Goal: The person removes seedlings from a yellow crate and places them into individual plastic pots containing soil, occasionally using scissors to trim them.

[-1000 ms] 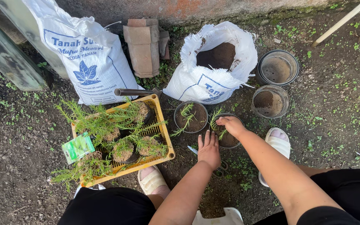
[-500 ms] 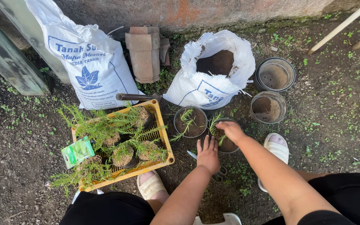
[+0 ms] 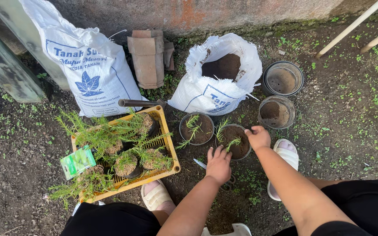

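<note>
Ground: bare soil point(image 3: 18, 175) beside a wall.
Pot: black seedling pot point(image 3: 235, 142) flanked by both hands.
Left hand point(image 3: 218, 164): fingers spread, at near rim.
Right hand point(image 3: 258, 137): curled on right rim, nothing held.

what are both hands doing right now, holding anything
Left hand: open, fingers spread on the near rim of the small black pot.
Right hand: curled on that pot's far rim; grip unclear.

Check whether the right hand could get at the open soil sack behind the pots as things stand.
Probably yes. The right hand rests on the rim of the nearer pot, and the open soil sack lies just beyond it, mouth facing up. Only the low pots stand between; nothing covers the soil.
</note>
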